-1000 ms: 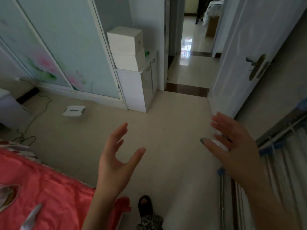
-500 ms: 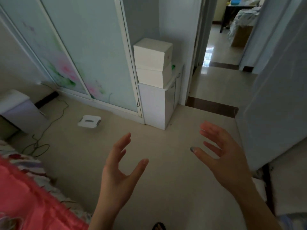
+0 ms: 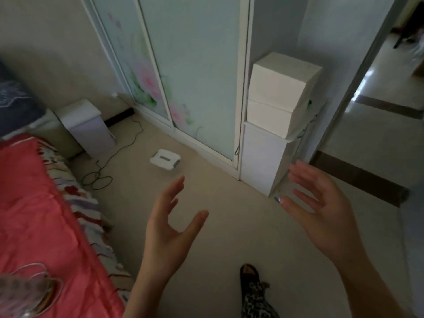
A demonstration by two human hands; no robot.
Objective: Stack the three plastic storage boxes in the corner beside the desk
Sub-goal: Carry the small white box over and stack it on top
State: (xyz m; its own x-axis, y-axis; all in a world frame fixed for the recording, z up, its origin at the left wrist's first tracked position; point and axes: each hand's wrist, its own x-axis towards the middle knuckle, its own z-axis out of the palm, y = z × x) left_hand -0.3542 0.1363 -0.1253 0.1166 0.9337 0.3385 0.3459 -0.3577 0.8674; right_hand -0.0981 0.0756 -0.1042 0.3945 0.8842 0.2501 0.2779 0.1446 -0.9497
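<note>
plainly, your left hand (image 3: 169,226) and right hand (image 3: 321,214) were spread wide, palms facing each other, holding nothing. one white box (image 3: 282,81) sat on a second white box (image 3: 268,118), both atop one narrow white cabinet (image 3: 259,161) beside the doorway.

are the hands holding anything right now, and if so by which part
Nothing is held. The left hand and the right hand are both raised over the floor with fingers spread, palms facing each other, touching no object.

I see the top box (image 3: 282,81) on the bottom box (image 3: 268,118), both on the cabinet (image 3: 259,161), far right. The bed (image 3: 34,214) is near left.
</note>
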